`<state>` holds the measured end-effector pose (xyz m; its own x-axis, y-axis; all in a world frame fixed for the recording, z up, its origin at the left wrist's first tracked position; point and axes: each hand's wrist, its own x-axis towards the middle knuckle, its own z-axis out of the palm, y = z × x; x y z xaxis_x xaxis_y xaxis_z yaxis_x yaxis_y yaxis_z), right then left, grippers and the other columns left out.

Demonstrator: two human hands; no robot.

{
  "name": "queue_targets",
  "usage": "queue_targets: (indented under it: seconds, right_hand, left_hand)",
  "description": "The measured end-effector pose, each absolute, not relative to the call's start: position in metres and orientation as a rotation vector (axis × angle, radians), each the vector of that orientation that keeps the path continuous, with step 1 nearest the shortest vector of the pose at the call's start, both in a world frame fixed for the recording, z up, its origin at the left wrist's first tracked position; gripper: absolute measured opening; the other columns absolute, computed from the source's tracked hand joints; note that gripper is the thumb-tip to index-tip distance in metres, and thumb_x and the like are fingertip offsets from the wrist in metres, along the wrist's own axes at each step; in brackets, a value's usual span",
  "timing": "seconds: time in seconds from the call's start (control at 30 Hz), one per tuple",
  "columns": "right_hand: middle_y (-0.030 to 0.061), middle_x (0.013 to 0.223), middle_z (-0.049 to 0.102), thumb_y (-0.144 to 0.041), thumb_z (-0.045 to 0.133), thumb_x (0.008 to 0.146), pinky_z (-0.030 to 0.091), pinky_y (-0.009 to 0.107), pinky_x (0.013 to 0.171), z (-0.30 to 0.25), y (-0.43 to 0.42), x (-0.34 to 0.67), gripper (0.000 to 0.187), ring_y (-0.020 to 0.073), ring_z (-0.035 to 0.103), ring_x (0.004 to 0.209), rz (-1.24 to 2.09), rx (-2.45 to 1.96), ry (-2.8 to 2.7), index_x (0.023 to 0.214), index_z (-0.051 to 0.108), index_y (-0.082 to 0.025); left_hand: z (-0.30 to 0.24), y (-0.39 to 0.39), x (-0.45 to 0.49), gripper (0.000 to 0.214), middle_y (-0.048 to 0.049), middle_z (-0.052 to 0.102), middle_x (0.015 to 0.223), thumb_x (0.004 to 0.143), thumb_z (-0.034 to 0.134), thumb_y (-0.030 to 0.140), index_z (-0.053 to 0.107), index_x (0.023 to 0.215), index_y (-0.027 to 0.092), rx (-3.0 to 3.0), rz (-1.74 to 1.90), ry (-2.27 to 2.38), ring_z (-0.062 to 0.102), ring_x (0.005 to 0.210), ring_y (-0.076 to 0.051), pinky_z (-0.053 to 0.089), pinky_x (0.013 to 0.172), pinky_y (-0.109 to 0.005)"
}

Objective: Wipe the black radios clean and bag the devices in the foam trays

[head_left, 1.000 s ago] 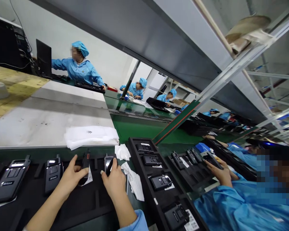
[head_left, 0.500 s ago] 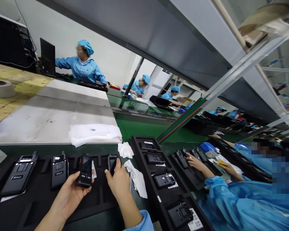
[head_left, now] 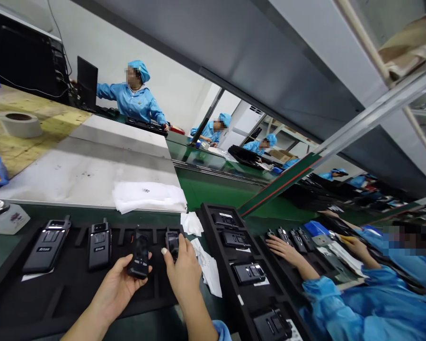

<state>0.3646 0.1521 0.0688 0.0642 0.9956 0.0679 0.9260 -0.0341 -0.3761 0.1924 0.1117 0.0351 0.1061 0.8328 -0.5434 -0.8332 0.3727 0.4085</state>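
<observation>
My left hand is closed around the lower end of a black walkie-talkie, held upright above a black foam tray. Its dark front faces me. At the tray's right end, my right hand has thumb and fingers around another walkie-talkie, which sits in its slot; the hand covers its lower part. Further left in the same tray lie two more, a walkie-talkie marked Riton and a larger-looking one with a white slip under it.
To the right stands a second foam tray with several walkie-talkies. White cloths lie between the trays. A co-worker's hand rests over a farther tray. A clear bottle and a tape roll are at left.
The camera view has turned left, so everything sits further right in the picture. Both hands keep their grips. The white slip behind the left-hand walkie-talkie is now hidden.
</observation>
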Motion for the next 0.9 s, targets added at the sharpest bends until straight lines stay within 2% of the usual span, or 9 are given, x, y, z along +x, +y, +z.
queue_targets:
  seconds: [0.1,0.17,0.23,0.37,0.47,0.53,0.67,0.73,0.9]
  right_hand:
    - [0.0157,0.127,0.066,-0.043,0.062,0.095,0.056,0.038,0.086,0.07,0.154,0.354,0.067,0.0264,0.071,0.098,0.809,-1.767,-1.791,0.152,0.044,-0.013]
    - [0.0098,0.112,0.069,-0.049,0.07,0.088,0.056,0.032,0.07,0.066,0.157,0.345,0.082,0.0187,0.07,0.074,1.108,-1.634,-1.732,0.156,0.038,-0.015]
    - [0.0069,0.106,0.069,-0.049,0.076,0.082,0.052,0.028,0.064,0.061,0.161,0.336,0.093,0.0159,0.066,0.068,1.188,-1.582,-1.725,0.158,0.034,-0.016]
    - [0.007,0.105,0.071,-0.04,0.072,0.084,0.053,0.03,0.068,0.06,0.163,0.323,0.089,0.0175,0.067,0.071,1.106,-1.629,-1.778,0.159,0.032,-0.015]
    - [0.013,0.118,0.07,-0.036,0.068,0.084,0.055,0.035,0.083,0.07,0.161,0.313,0.084,0.0258,0.071,0.095,0.874,-1.761,-1.903,0.157,0.035,-0.013]
    - [0.0181,0.13,0.064,-0.035,0.067,0.084,0.052,0.041,0.094,0.076,0.16,0.303,0.083,0.0321,0.067,0.113,0.675,-1.886,-2.027,0.157,0.036,-0.011]
    - [0.0222,0.129,0.061,-0.038,0.066,0.085,0.053,0.048,0.093,0.074,0.161,0.277,0.085,0.0377,0.068,0.11,0.48,-2.027,-2.241,0.158,0.033,-0.009]
    - [0.0232,0.126,0.061,-0.038,0.066,0.086,0.054,0.049,0.091,0.068,0.162,0.267,0.086,0.0382,0.068,0.109,0.437,-2.061,-2.279,0.158,0.033,-0.007]
    - [0.0227,0.128,0.06,-0.037,0.066,0.089,0.055,0.047,0.09,0.063,0.157,0.269,0.079,0.0379,0.064,0.115,0.365,-2.059,-2.279,0.157,0.036,-0.009]
  left_hand:
    - [0.025,0.107,0.2,0.041,-0.0158,0.076,0.11,0.084,0.074,0.023,0.067,0.123,0.012,0.035,1.268,0.784,0.074,0.085,-0.028,0.058,0.069,-0.036]
    - [0.017,0.103,0.204,0.06,-0.0131,0.076,0.112,0.079,0.08,0.028,0.062,0.135,0.018,0.096,1.284,0.778,0.073,0.091,-0.028,0.057,0.07,-0.035]
    - [0.012,0.1,0.207,0.077,-0.0133,0.072,0.126,0.076,0.084,0.034,0.053,0.146,0.023,0.194,1.293,0.785,0.07,0.108,-0.03,0.056,0.08,-0.036]
    - [0.011,0.096,0.198,0.095,-0.0138,0.061,0.144,0.075,0.086,0.04,0.04,0.156,0.022,0.385,1.299,0.848,0.054,0.136,-0.028,0.043,0.108,-0.035]
    - [0.019,0.095,0.171,0.096,-0.0122,0.07,0.126,0.071,0.089,0.038,0.043,0.154,0.023,0.561,1.349,1.068,0.061,0.123,-0.029,0.046,0.104,-0.034]
    - [0.025,0.096,0.148,0.091,-0.0115,0.07,0.117,0.072,0.086,0.042,0.047,0.152,0.026,0.856,1.382,1.49,0.061,0.116,-0.032,0.049,0.096,-0.035]
    - [0.037,0.105,0.123,0.091,-0.0207,0.059,0.118,0.087,0.066,0.054,0.03,0.161,0.016,1.488,0.922,2.249,0.055,0.112,-0.04,0.051,0.083,-0.041]
    - [0.041,0.111,0.123,0.092,-0.0239,0.054,0.121,0.089,0.062,0.051,0.019,0.163,0.015,1.565,0.734,2.325,0.052,0.112,-0.043,0.051,0.082,-0.046]
    - [0.04,0.122,0.119,0.1,-0.0249,0.045,0.135,0.079,0.07,0.032,0.017,0.164,0.024,1.281,0.971,2.156,0.046,0.123,-0.051,0.041,0.097,-0.066]
